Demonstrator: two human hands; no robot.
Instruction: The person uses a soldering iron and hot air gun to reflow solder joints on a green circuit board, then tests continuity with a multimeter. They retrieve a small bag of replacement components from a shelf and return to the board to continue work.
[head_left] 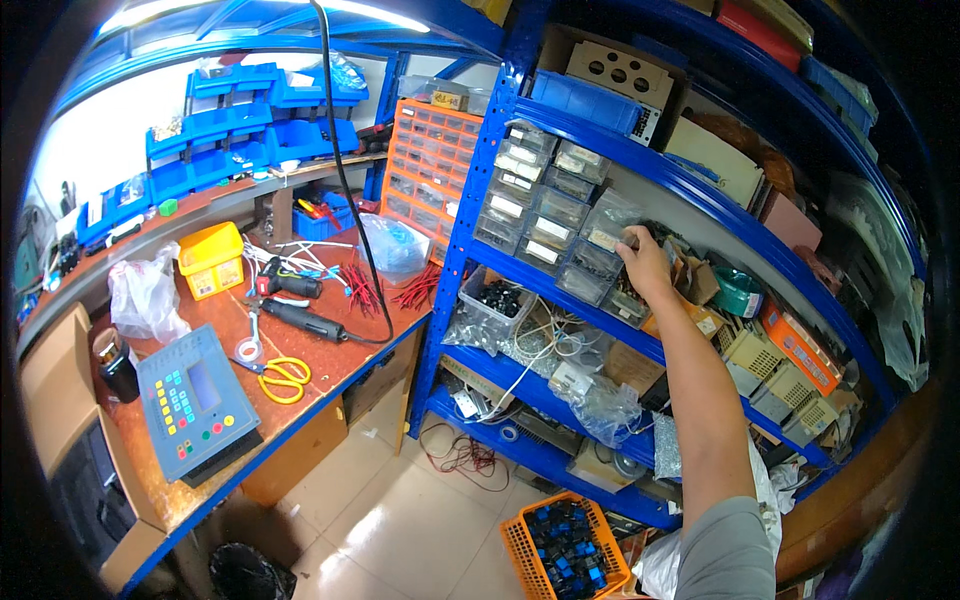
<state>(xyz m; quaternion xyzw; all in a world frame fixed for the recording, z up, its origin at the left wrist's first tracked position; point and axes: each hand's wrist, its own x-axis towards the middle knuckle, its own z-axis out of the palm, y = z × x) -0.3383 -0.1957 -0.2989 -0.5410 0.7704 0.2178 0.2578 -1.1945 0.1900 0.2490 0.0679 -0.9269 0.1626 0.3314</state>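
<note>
My right hand point(645, 262) reaches up to the shelf on the right, with its fingers bent around the edge of a clear plastic drawer point(610, 222). That drawer looks partly pulled out, and its contents are hard to make out. It belongs to a stack of small clear parts drawers point(548, 228) with white labels. Below and left of them stands a clear bin point(496, 300) of small black parts. My left hand is out of view.
Blue shelving point(590, 378) holds boxes, bags and cables. At left, a workbench point(330, 352) carries a keypad control panel point(195, 400), yellow-handled scissors point(284, 380), a cordless drill point(285, 280) and a yellow bin point(212, 262). An orange basket point(512, 540) of black-and-blue parts stands on the floor.
</note>
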